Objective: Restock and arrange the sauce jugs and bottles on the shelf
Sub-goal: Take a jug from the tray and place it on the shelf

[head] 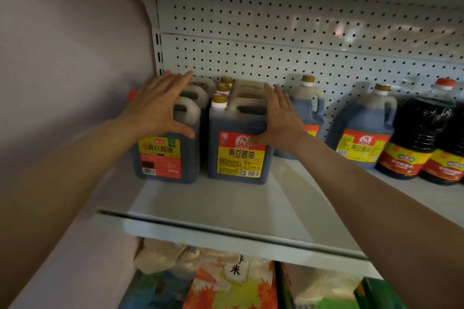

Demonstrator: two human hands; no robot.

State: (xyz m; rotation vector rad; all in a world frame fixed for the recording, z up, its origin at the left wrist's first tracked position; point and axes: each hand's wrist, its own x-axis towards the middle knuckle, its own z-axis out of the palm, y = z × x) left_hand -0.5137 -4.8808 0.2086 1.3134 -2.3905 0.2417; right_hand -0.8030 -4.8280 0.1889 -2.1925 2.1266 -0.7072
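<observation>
Two rectangular dark plastic sauce jugs [238,143] are standing at the far left of the white metal shelf [226,206]. The left hand [160,105] and right hand [281,118] are bracketing them, fingers straight and spread. Full jugs are probably heavy and smooth; the moulded top handles look safest.

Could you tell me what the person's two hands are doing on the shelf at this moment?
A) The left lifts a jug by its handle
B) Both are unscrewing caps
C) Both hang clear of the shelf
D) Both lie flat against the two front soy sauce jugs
D: the left hand lies with straight fingers over the left front jug, and the right hand lies flat against the side of the right front jug; neither curls round a handle or cap.
</observation>
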